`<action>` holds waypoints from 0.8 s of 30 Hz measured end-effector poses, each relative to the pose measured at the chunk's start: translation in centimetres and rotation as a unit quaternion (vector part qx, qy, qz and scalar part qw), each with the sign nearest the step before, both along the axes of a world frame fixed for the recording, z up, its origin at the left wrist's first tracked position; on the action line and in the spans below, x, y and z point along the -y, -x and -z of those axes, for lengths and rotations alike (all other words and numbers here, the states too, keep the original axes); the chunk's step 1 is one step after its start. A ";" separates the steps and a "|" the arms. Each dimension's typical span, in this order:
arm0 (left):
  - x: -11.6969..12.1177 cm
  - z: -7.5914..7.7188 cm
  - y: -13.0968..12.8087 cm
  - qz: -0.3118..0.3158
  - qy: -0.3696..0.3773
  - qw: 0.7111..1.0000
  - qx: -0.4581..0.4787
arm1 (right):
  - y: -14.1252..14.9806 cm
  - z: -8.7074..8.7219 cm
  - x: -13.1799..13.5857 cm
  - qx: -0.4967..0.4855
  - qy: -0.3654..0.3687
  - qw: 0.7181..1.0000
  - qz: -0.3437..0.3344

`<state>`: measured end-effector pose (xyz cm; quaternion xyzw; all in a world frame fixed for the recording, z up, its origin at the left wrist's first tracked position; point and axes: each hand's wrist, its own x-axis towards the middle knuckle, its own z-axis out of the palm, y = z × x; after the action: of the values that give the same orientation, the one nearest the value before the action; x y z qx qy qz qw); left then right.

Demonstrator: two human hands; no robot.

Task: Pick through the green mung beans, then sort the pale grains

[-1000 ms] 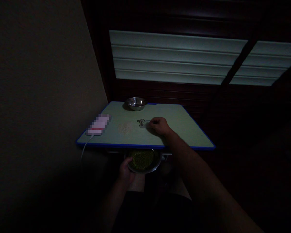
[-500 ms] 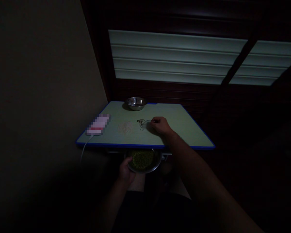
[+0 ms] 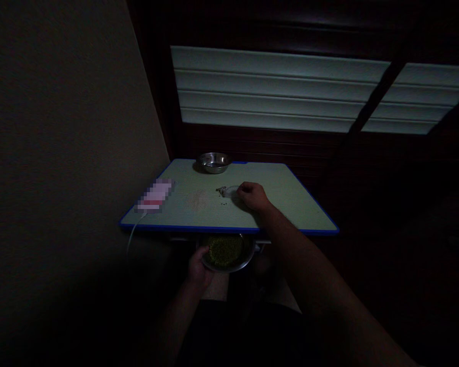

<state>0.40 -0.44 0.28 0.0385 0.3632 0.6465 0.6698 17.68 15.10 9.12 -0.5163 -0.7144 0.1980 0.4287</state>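
Just below the table [image 3: 290,204], my left fingers [image 3: 203,250] clamped a bowl [image 3: 247,262]; atop it, my right fingers [image 3: 243,188] pinched a clear piece [image 3: 231,191]; pushing hard could've scattered the dark grains [image 3: 219,190].

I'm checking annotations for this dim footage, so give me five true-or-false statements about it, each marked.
1. A round, shiny metal bowl stands near the far edge of the pale green, blue-edged table. True.
2. The left hand holds a second round metal bowl containing small green grains. True.
3. That second bowl stands on the table. False: it is held below the near edge.
4. The right hand holds a thin clear piece at small dark specks. True.
5. The specks lie inside the first bowl. False: they lie on the table, right of scattered pale grains.
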 end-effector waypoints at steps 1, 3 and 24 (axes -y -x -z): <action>0.0 0.0 0.0 -0.002 0.002 1.000 0.000 | 0.0 0.1 0.0 -0.005 -0.002 1.000 -0.002; 0.0 -0.1 0.0 -0.006 0.007 1.000 0.002 | 0.0 0.1 -0.1 -0.014 -0.007 1.000 -0.001; -0.1 0.1 0.0 0.002 -0.006 1.000 -0.001 | 0.0 -0.3 0.2 -0.023 -0.001 1.000 -0.007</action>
<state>0.37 -0.34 0.22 0.0440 0.3600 0.6469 0.6708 17.63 14.88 9.45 -0.5068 -0.7080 0.2120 0.4437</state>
